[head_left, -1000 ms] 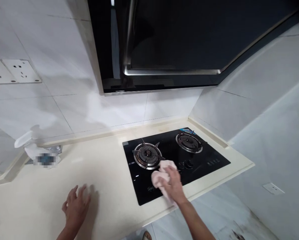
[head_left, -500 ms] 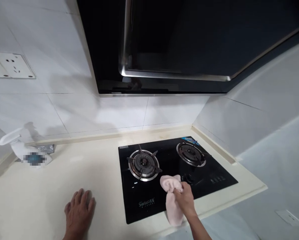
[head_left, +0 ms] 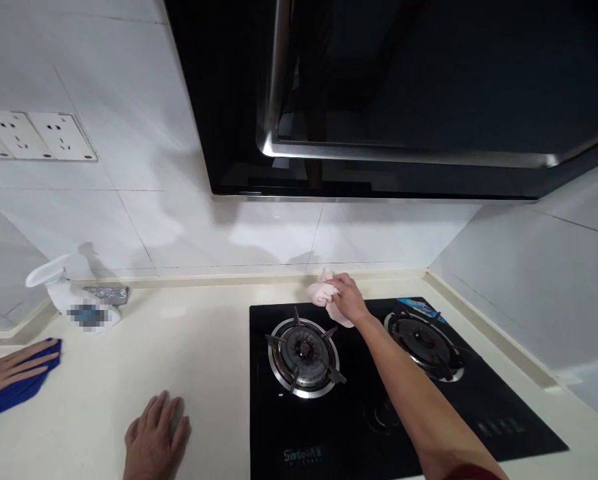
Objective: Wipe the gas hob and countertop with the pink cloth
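Right hand point(head_left: 349, 298): pinched the pink cloth point(head_left: 323, 294).
Pink cloth: sat bunched at the rear edge of the gas hob point(head_left: 349, 427).
Left hand point(head_left: 155, 437): rested on cream countertop point(head_left: 206, 373), fingers slightly spread.

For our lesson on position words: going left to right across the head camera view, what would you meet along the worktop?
Blue cloth under another person's hand, white bottle, left hand, pink cloth in the right hand, right burner.
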A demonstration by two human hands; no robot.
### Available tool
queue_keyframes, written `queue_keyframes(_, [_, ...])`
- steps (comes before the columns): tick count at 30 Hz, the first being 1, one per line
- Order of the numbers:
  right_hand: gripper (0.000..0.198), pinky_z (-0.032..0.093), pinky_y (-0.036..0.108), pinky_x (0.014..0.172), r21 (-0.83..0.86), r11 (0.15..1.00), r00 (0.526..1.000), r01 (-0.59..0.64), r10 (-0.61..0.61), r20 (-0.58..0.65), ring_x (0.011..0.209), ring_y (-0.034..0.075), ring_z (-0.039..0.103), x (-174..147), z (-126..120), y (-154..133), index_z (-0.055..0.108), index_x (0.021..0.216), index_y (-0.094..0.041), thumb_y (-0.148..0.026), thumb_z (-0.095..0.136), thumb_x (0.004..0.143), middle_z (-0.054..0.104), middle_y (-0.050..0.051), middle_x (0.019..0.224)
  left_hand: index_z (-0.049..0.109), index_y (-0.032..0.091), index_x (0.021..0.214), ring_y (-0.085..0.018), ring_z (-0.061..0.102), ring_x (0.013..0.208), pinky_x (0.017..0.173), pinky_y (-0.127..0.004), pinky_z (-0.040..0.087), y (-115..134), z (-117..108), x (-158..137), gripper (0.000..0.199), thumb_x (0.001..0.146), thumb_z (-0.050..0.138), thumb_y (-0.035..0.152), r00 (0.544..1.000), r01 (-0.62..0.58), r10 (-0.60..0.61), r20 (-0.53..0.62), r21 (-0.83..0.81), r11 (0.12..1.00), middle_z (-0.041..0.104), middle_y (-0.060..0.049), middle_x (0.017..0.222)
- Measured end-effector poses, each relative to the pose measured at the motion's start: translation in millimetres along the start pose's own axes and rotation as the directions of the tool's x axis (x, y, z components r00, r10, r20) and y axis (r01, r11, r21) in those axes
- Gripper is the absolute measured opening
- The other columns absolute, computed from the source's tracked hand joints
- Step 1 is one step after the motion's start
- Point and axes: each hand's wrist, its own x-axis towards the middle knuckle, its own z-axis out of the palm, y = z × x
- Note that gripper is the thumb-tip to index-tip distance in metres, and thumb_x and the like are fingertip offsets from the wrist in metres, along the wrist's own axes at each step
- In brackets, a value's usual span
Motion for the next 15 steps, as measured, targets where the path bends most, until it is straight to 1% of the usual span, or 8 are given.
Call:
queue_keyframes(1, [0.051,0.042,0.034,0.104,-0.02,1.0,0.998,0.003,-0.002,0.058,0.123,0.023,0.05,13.4,15.4,-6.1,0.068,0.127,-0.025,-0.01,0.046,0.083,0.054,0.007,0.132,0.065,0.026,0.13,-0.028,0.042,0.144,0.114,-0.05,0.033,-1.2,1.6,-0.2,0.046,0.093,0.042,0.043,1.0,-0.001,0.001,-0.005,-0.003,1.0,0.055,-0.01,0.15])
queue_keyframes(3, [0.044,0.045,0.034,0.099,-0.07,0.998,0.984,-0.006,0.019,0.176,0.115,0.022,0.055,30.1,47.7,-16.4,0.068,0.125,-0.025,-0.012,0.052,0.086,0.056,0.008,0.128,0.065,0.026,0.13,-0.029,0.042,0.144,0.114,-0.051,0.033,-3.6,4.5,-1.0,0.047,0.093,0.042,0.043,1.0,-0.004,0.004,-0.019,-0.007,1.0,0.055,-0.01,0.15])
queue_keyframes(6, [0.037,0.05,0.038,0.092,-0.136,0.99,0.948,-0.028,0.069,0.31,0.106,0.022,0.061,37.3,89.1,-25.2,0.063,0.128,-0.021,-0.025,0.06,0.092,0.059,0.01,0.127,0.065,0.026,0.13,-0.029,0.044,0.143,0.114,-0.051,0.034,-6.1,7.3,-2.7,0.048,0.093,0.041,0.045,1.0,-0.007,0.006,-0.023,-0.006,1.0,0.056,-0.009,0.15])
queue_keyframes(8, [0.04,0.054,0.043,0.092,-0.161,0.987,0.929,-0.024,0.082,0.361,0.107,0.022,0.062,38.2,105.4,-24.3,0.059,0.132,-0.02,-0.036,0.063,0.095,0.059,0.01,0.13,0.065,0.027,0.129,-0.029,0.044,0.143,0.114,-0.05,0.034,-6.7,8.1,-3.7,0.047,0.093,0.042,0.046,1.0,-0.008,0.008,-0.027,0.0,1.0,0.057,-0.009,0.149])
queue_keyframes(9, [0.042,0.054,0.045,0.093,-0.169,0.985,0.922,-0.018,0.082,0.379,0.109,0.023,0.062,39.0,109.5,-21.4,0.058,0.132,-0.02,-0.041,0.063,0.096,0.059,0.009,0.132,0.065,0.027,0.129,-0.029,0.044,0.143,0.114,-0.05,0.034,-6.8,8.4,-3.9,0.047,0.093,0.042,0.046,0.999,-0.009,0.009,-0.031,0.004,1.0,0.057,-0.009,0.149])
queue_keyframes(11, [0.043,0.055,0.046,0.094,-0.185,0.983,0.908,-0.012,0.088,0.409,0.111,0.023,0.062,41.8,109.8,-9.8,0.058,0.132,-0.02,-0.044,0.063,0.096,0.059,0.009,0.133,0.066,0.026,0.129,-0.029,0.044,0.143,0.113,-0.05,0.034,-6.7,8.4,-4.1,0.048,0.093,0.041,0.046,0.999,-0.01,0.01,-0.041,0.007,1.0,0.057,-0.01,0.149])
queue_keyframes(13, [0.042,0.056,0.045,0.093,-0.208,0.978,0.894,-0.025,0.115,0.433,0.111,0.023,0.063,44.6,101.9,9.3,0.058,0.131,-0.02,-0.043,0.063,0.096,0.06,0.009,0.132,0.066,0.026,0.128,-0.029,0.044,0.143,0.113,-0.05,0.034,-6.5,7.9,-3.7,0.048,0.093,0.04,0.046,0.999,-0.007,0.007,-0.043,0.004,1.0,0.057,-0.009,0.149])
queue_keyframes(15, [0.042,0.055,0.045,0.092,-0.239,0.969,0.884,-0.058,0.161,0.44,0.108,0.022,0.063,43.9,88.9,34.4,0.058,0.13,-0.02,-0.042,0.064,0.095,0.06,0.009,0.13,0.066,0.027,0.128,-0.028,0.043,0.143,0.114,-0.05,0.034,-6.4,6.9,-3.2,0.047,0.093,0.04,0.046,0.999,0.0,0.0,-0.034,0.001,1.0,0.057,-0.009,0.149])
